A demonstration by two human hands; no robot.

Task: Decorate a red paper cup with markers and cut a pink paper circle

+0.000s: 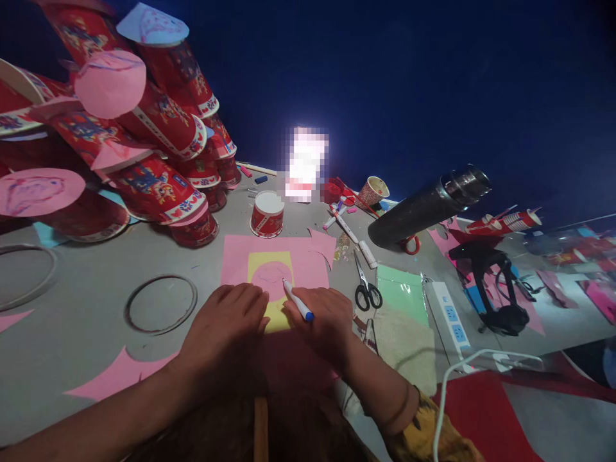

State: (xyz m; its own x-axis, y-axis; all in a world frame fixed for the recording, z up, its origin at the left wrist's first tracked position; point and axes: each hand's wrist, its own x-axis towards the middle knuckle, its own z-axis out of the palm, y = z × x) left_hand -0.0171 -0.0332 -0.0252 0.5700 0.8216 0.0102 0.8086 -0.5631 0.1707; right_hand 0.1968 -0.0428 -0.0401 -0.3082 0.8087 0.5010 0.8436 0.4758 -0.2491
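My right hand (pixel 327 321) grips a white marker pen (pixel 299 301) with a blue end, its tip on a round pink paper disc (pixel 269 274). Thin drawn lines show on that disc, which lies on a yellow sheet (pixel 257 258). Under the yellow sheet is a larger pink paper (pixel 234 253) with a cut, raised corner. My left hand (pixel 231 324) rests on the papers at the disc's left, fingers lying down and holding nothing. Just beyond the pink paper stands an upside-down red paper cup (pixel 267 215) with a white base.
Stacked red paper cups (pixel 154 186) with paper discs rise at the left. A tape ring (pixel 161 305) lies nearby. To the right are scissors (pixel 368 292), a black flask (pixel 423 208), a green sheet (pixel 402 292), a power strip (pixel 451 317) and a white cable (pixel 445 391).
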